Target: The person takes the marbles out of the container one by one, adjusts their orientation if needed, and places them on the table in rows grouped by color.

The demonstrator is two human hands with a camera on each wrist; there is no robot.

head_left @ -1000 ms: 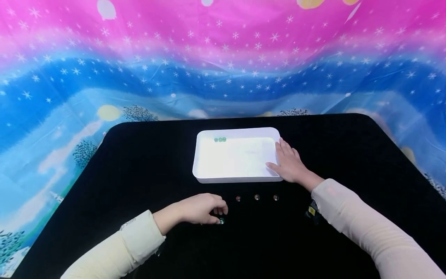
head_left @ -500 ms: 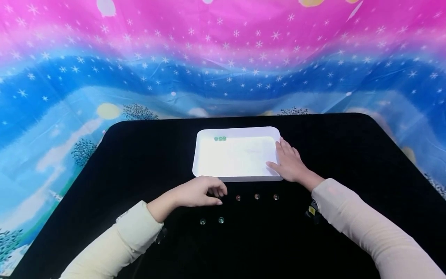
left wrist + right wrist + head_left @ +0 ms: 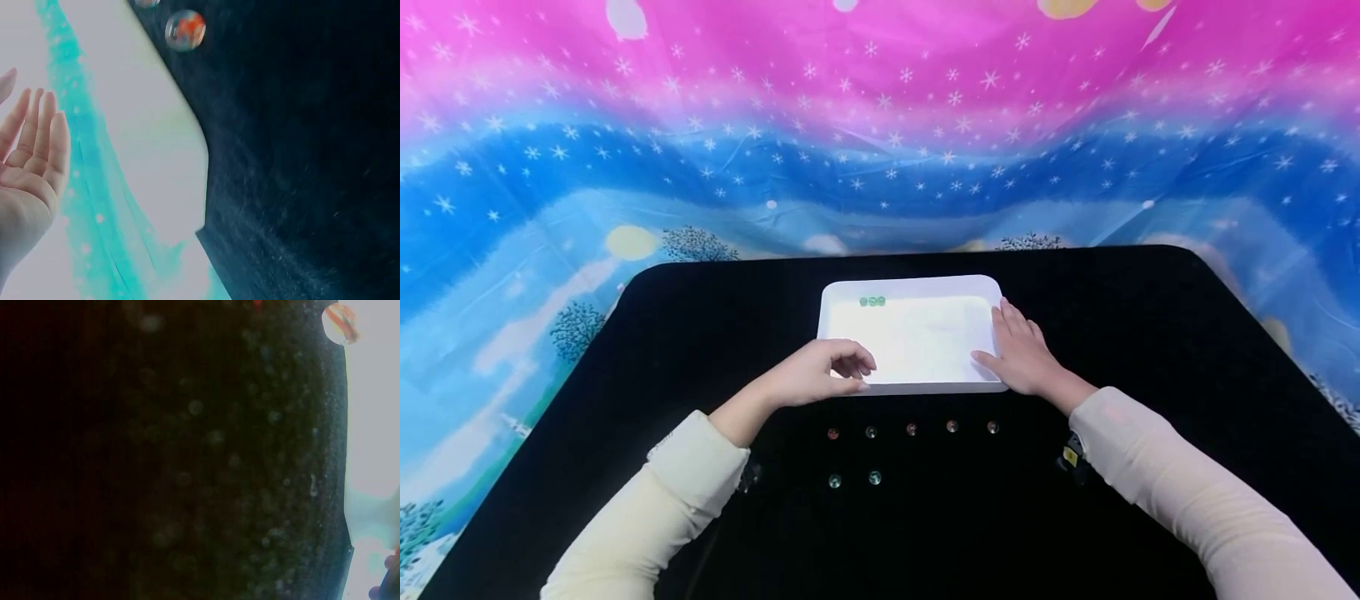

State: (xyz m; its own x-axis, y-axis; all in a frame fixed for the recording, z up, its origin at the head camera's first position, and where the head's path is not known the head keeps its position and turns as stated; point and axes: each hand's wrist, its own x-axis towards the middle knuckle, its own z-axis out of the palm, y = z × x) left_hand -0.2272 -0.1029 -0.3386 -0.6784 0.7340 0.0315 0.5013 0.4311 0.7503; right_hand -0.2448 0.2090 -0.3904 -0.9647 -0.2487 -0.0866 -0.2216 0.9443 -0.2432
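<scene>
A shallow white tray [image 3: 936,337] sits on the black table in the head view. Three green marbles [image 3: 872,302] lie side by side along its far wall, left of centre. My left hand [image 3: 808,371] is over the tray's near left corner, fingers loosely bent. In the left wrist view this left hand [image 3: 34,156] shows a bare palm with relaxed fingers. My right hand [image 3: 1026,354] rests on the tray's right rim with fingers extended. Nearer than the tray is a row of several clear marbles, among them a red-tinted marble [image 3: 832,433]. Two greenish marbles, including one marble [image 3: 875,477], lie nearer still.
The black tabletop [image 3: 1112,333] extends to both sides of the tray. Behind it hangs a pink and blue snowflake cloth [image 3: 887,142]. An orange-swirled marble [image 3: 340,325] shows beside the white tray wall [image 3: 378,425] in the right wrist view.
My left hand has moved forward from the nearest marbles to the tray's near left corner, uncovering marbles in both rows. My right hand has stayed on the rim.
</scene>
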